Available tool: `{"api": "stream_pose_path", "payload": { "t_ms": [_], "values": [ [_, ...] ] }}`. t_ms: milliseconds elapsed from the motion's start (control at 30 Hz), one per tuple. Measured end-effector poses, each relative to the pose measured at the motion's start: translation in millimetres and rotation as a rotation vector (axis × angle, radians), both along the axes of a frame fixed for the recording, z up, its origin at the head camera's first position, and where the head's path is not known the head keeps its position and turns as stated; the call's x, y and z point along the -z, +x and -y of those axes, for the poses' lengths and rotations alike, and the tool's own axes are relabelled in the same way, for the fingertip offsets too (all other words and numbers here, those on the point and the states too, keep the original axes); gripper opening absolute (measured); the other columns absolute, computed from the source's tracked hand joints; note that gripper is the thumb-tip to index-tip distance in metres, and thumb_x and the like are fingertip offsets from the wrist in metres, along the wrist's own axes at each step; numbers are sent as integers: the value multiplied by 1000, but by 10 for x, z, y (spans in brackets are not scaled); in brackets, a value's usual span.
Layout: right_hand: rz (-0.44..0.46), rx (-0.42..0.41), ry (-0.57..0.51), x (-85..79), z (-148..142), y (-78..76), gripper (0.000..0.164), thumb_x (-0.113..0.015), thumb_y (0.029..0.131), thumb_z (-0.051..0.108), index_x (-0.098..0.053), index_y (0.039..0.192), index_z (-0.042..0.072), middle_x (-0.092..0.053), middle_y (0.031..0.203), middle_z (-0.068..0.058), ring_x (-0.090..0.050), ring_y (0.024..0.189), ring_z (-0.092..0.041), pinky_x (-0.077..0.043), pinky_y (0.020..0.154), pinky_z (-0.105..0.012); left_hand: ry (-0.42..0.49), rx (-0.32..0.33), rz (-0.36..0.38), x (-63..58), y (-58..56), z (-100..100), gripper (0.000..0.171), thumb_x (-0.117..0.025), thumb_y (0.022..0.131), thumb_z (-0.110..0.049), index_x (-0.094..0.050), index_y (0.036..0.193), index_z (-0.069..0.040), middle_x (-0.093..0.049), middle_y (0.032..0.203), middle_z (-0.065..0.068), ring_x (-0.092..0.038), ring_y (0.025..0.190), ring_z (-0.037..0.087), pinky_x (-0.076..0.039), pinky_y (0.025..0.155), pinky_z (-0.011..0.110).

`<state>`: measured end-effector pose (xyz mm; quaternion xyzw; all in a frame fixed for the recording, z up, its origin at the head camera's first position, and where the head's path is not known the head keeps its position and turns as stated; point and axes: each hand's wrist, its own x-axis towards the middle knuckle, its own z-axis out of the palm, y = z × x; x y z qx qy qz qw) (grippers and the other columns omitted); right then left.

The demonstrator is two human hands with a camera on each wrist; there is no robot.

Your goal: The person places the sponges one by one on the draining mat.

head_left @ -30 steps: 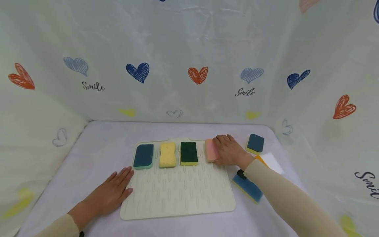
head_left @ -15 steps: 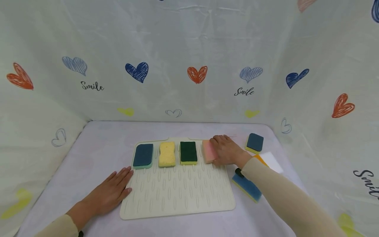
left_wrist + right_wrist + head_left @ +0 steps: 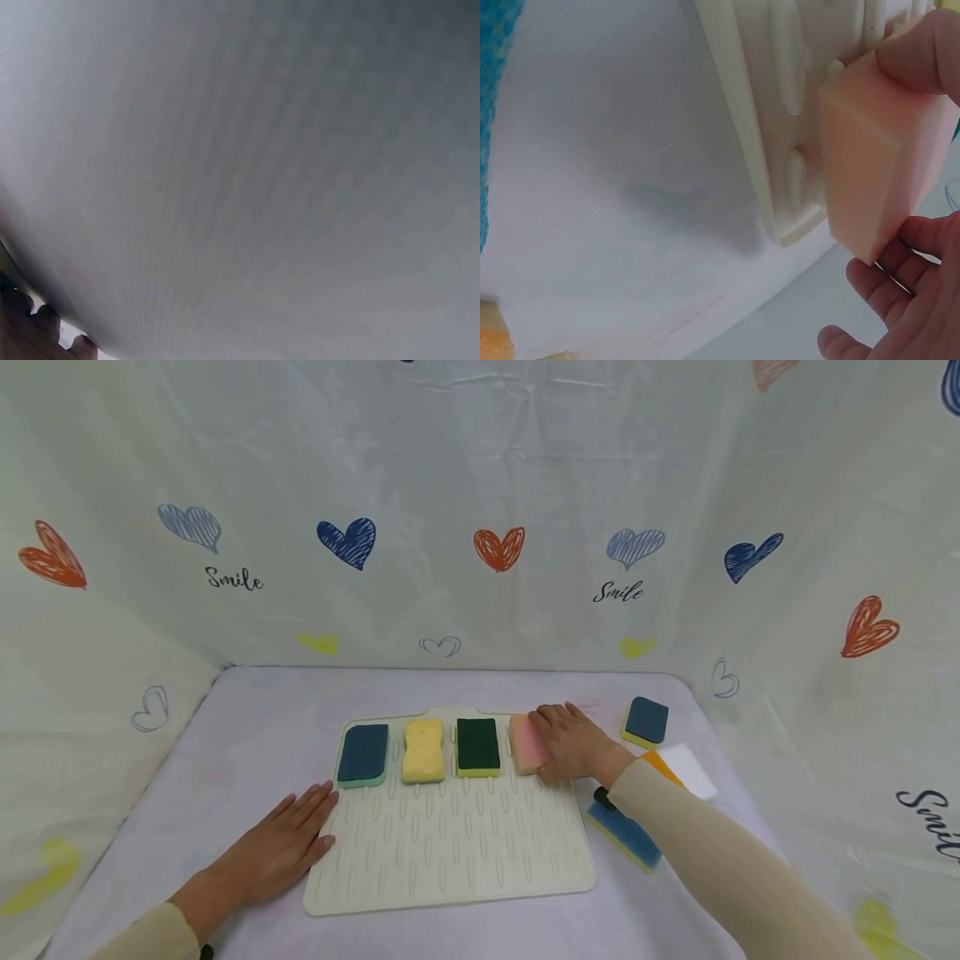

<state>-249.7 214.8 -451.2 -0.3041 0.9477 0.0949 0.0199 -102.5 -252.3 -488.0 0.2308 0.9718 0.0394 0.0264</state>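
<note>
A cream ridged mat (image 3: 457, 852) lies on the table, with a row of sponges along its far side. At the right end of that row, my right hand (image 3: 576, 745) holds a pink sponge (image 3: 527, 750). The right wrist view shows the thumb on one side of the pink sponge (image 3: 861, 169) and fingertips on the other, close over the mat's corner. My left hand (image 3: 279, 846) rests palm down, fingers straight, its fingertips at the mat's left edge. Leftward from the pink one sit a dark green sponge (image 3: 477, 745), a yellow sponge (image 3: 423, 752) and a blue sponge (image 3: 363, 755).
Right of the mat lie a blue-topped yellow sponge (image 3: 646, 722), a white and orange piece (image 3: 692, 772) and a longer blue sponge (image 3: 626, 835) partly under the right forearm. A white sheet (image 3: 480, 468) with printed hearts walls the back and sides.
My right hand has slid the pink sponge slightly left toward the dark green one, mostly in the first half second. The left hand has stayed in place.
</note>
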Motion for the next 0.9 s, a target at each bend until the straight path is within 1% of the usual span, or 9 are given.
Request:
{"api": "stream_pose_path", "payload": {
  "t_ms": [100,233,300,400,467,667,767,867,900],
  "values": [
    [0,2,14,-3,15,4,90,-68,77,58,-36,144,6,-43,142,-11,-42,131,-31,-29,115,-53,2,0,0,19,-5,7,67,-39,102,-51,-33,152,-6,-29,160,12,-30,146,32,-29,114,53],
    [-4,1,28,-7,29,8,88,-67,79,57,-35,144,7,-42,144,-11,-42,132,-31,-30,115,-53,7,-20,40,36,-9,10,69,-37,102,-53,-29,154,-8,-25,162,9,-25,148,30,-22,118,49],
    [-5,1,33,-8,33,11,88,-67,79,56,-34,144,6,-42,144,-11,-42,132,-31,-30,115,-53,6,-25,48,33,-8,9,69,-37,102,-53,-29,154,-8,-24,162,9,-24,149,30,-22,119,49],
    [0,4,46,-7,34,13,88,-65,81,57,-33,146,6,-41,145,-11,-41,133,-31,-29,116,-52,5,-18,39,22,-7,4,68,-38,103,-52,-29,154,-8,-25,162,9,-26,148,30,-23,118,50],
    [2,5,44,-7,35,13,88,-65,81,57,-33,146,6,-41,145,-12,-41,133,-31,-29,116,-52,2,-10,22,15,-8,3,67,-39,103,-51,-30,153,-7,-26,161,10,-27,148,31,-27,115,53],
    [18,15,33,1,40,2,90,-64,81,57,-32,147,6,-40,146,-12,-40,134,-31,-29,116,-53,8,-5,-7,60,-3,10,68,-39,102,-52,-31,153,-7,-28,160,10,-28,147,31,-26,116,48],
    [28,23,21,2,48,-3,90,-64,80,56,-31,148,6,-40,147,-12,-40,134,-31,-28,116,-54,9,-13,-6,70,2,9,68,-40,102,-52,-31,153,-8,-28,161,10,-28,147,30,-25,116,47],
    [34,30,12,-1,51,-2,90,-64,80,55,-32,148,5,-40,147,-12,-40,135,-32,-28,116,-55,3,-10,-9,58,2,3,69,-41,102,-52,-32,153,-7,-29,160,10,-29,147,31,-26,115,50],
    [37,34,14,-2,53,-2,90,-64,80,55,-31,148,6,-39,148,-12,-40,135,-32,-28,116,-55,1,-16,3,53,0,1,69,-40,102,-52,-31,153,-7,-28,161,10,-28,147,30,-26,116,51]
  ]
}}
